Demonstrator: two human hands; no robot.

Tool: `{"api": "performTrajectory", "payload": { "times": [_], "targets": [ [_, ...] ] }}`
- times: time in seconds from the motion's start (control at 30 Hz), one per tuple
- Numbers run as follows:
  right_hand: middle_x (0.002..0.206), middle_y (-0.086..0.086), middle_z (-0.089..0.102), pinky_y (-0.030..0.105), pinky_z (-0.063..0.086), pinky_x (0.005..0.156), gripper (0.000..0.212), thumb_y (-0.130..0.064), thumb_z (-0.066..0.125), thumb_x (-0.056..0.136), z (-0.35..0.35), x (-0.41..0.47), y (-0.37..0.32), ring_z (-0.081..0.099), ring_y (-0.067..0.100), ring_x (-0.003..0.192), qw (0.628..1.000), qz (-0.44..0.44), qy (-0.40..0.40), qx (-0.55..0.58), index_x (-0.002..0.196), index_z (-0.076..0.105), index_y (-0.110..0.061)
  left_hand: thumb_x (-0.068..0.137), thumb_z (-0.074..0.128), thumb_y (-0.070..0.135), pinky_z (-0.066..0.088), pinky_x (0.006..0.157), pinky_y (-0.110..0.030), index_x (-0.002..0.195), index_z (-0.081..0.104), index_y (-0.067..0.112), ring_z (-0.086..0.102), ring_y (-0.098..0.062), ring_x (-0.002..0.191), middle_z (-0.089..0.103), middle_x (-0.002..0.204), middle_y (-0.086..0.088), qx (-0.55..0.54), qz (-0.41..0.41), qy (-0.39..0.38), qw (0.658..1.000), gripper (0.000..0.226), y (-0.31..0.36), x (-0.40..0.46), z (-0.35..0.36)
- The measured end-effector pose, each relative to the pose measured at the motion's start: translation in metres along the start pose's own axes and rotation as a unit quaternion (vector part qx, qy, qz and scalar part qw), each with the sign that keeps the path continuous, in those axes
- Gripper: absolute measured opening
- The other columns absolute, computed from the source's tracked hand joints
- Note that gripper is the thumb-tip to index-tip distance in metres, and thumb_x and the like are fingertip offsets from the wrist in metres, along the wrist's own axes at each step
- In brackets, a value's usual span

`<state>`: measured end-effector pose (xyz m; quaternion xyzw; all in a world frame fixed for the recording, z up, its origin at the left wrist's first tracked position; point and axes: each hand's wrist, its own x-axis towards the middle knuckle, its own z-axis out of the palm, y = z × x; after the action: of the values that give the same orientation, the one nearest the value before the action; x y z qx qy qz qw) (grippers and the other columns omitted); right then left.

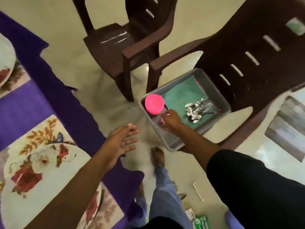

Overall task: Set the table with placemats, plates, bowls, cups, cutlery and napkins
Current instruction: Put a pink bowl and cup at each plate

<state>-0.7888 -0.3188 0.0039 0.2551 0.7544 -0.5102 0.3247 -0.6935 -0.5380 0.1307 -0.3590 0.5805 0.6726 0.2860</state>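
Observation:
A grey tub (pixel 219 94) sits on the seat of a dark brown chair (pixel 247 52). It holds a bright pink cup (pixel 154 104), folded green napkins (pixel 179 90) and a heap of steel cutlery (pixel 197 109). My right hand (pixel 170 120) reaches into the tub just right of the pink cup, its fingers bent down. A bit of pink shows under them, and I cannot tell whether they grip anything. My left hand (pixel 123 142) hovers with straight fingers, holding nothing, off the table's edge. A floral plate (pixel 33 176) lies on a floral placemat (pixel 41 129) on the purple tablecloth (pixel 24 104).
A second brown chair (pixel 122 38) stands behind the tub's chair. Another plate (pixel 5 60) lies at the far left of the table. My legs and feet (pixel 158 159) are on the beige floor below, and a green packet (pixel 200 223) lies there too.

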Motion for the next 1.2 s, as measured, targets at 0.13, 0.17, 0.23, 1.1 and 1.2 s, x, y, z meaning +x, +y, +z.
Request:
{"api": "performTrajectory", "payload": {
  "times": [0.13,0.17,0.23,1.1,1.2],
  "targets": [
    [0.112,0.013,0.064,0.054,0.064,0.073,0.051,-0.039,0.056,0.088,-0.006,0.074,-0.012,0.071,0.035,0.092,0.998,0.038,0.004,-0.044,0.133,0.05,-0.018,0.103,0.055,0.048,0.056,0.101,-0.046,0.127,0.069,0.019,0.072,-0.023,0.114,0.076,0.121,0.001,-0.009,-0.014,0.013,1.0,0.04,0.012,0.041,0.018],
    [0.111,0.015,0.064,0.057,0.063,0.075,0.052,-0.041,0.056,0.085,-0.007,0.09,-0.013,0.071,0.039,0.091,0.997,0.036,0.003,-0.064,0.128,0.05,-0.014,0.103,0.055,0.048,0.056,0.102,-0.047,0.127,0.069,0.019,0.072,-0.023,0.114,0.077,0.12,0.002,-0.01,-0.017,0.017,1.0,0.04,0.014,0.048,0.022],
    [0.099,0.021,0.066,0.064,0.06,0.078,0.046,-0.035,0.057,0.081,-0.008,0.12,-0.02,0.074,0.045,0.082,0.996,0.066,-0.005,-0.066,0.115,0.054,-0.005,0.103,0.056,0.049,0.056,0.102,-0.047,0.126,0.069,0.02,0.073,-0.022,0.113,0.077,0.119,0.003,-0.017,-0.029,0.028,0.999,0.039,0.015,0.063,0.028],
    [0.059,0.011,0.059,0.023,0.034,0.043,0.021,-0.01,0.06,0.097,-0.028,-0.022,-0.146,0.05,0.015,0.043,0.961,-0.023,-0.218,-0.166,0.113,0.061,0.002,0.074,0.084,0.061,0.036,0.119,-0.032,0.161,0.019,0.032,0.026,0.003,0.143,0.026,0.158,0.018,0.353,0.28,0.084,0.889,0.112,0.061,0.012,0.023],
    [0.051,0.004,0.054,0.022,0.027,0.043,0.01,-0.011,0.058,0.098,-0.014,-0.092,-0.172,0.043,0.011,0.037,0.946,-0.05,-0.272,-0.17,0.098,0.061,-0.001,0.066,0.081,0.076,0.042,0.116,-0.033,0.162,0.016,0.034,0.033,-0.004,0.147,0.029,0.162,0.014,0.337,0.336,0.109,0.873,0.124,0.066,-0.032,0.003]
  ]
}}
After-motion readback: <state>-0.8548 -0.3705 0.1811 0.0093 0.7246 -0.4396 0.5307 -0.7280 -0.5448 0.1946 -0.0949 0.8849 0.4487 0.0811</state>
